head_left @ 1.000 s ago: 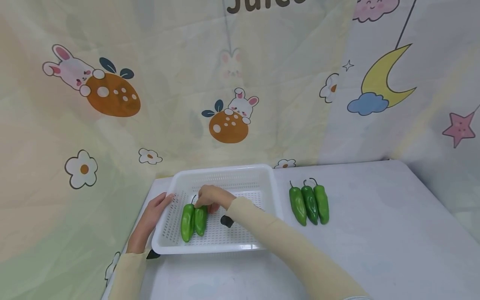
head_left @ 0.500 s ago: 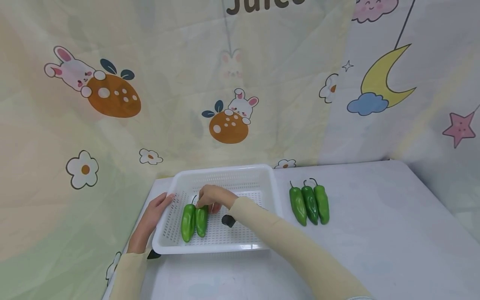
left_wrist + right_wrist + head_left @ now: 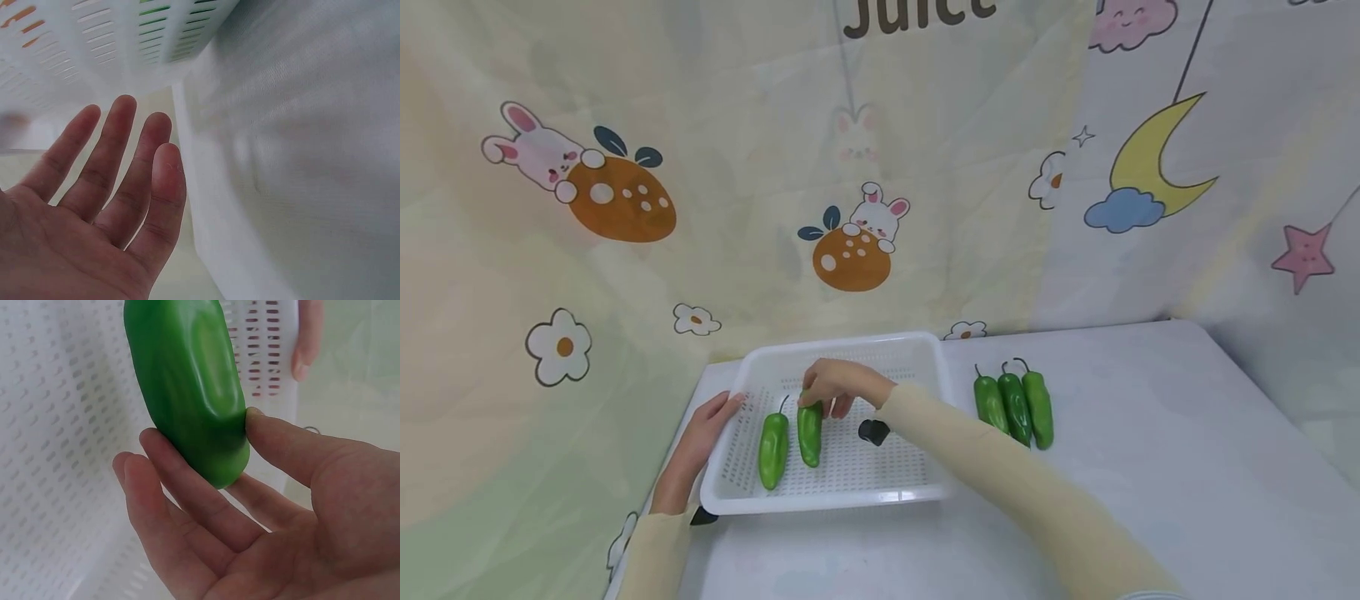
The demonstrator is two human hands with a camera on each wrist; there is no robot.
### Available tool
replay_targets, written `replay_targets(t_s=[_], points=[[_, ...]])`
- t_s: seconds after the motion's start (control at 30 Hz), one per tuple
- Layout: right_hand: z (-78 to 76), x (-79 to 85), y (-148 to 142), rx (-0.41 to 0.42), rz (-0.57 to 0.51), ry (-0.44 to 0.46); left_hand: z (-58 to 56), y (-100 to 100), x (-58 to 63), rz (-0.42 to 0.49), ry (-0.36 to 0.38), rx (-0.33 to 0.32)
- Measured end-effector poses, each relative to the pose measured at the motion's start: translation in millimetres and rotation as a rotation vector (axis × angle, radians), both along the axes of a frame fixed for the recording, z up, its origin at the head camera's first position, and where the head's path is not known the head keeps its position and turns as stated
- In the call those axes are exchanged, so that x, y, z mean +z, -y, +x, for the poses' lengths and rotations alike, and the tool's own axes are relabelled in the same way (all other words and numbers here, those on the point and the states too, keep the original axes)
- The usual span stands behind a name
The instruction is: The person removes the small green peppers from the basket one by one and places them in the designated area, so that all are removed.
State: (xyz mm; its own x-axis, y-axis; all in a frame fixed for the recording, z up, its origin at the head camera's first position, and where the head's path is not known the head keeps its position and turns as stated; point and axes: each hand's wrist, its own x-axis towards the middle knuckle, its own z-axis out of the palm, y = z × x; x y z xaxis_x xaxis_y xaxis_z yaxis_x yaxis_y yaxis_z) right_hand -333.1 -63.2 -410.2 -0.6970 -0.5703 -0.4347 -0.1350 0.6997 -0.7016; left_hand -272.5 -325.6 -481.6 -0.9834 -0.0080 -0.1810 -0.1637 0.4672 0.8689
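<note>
A white perforated plastic basket [image 3: 831,505] stands on the table. Inside it, my right hand [image 3: 844,385] pinches a green pepper [image 3: 809,437] by its stem end; the lower end points down over the basket floor. In the right wrist view, thumb and fingers lie on either side of that pepper [image 3: 187,375]. Another green pepper [image 3: 772,450] lies to its left, stem away from me. My left hand [image 3: 700,433] is at the basket's left rim. In the left wrist view its fingers [image 3: 164,175] are straight, alongside the basket's outer wall.
To the right of the basket, three green peppers [image 3: 1015,404] lie side by side on the white-covered table [image 3: 1150,467]. A printed cloth backdrop [image 3: 962,167] hangs behind the table and along its left side.
My right hand has drawn its pepper up and to the right, away from the one beside it. My left hand stays at the basket's rim. The head view has shifted slightly.
</note>
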Motion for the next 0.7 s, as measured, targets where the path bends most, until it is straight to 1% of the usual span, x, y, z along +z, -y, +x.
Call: replay_targets(t_s=[0.2, 0.43, 0.7], points=[[1.2, 11.5, -20.8, 0.016, -0.03, -0.024, 1.4, -0.1, -1.3, 0.014, -0.005, -0.009], [5.8, 29.1, -45.1, 0.028, -0.074, -0.015, -0.1, 2.0, -3.3, 0.026, 0.002, -0.006], [11.7, 51.5, -69.4, 0.053, -0.056, -0.061, -0.4, 2.1, -3.4, 0.03, -0.005, -0.014]])
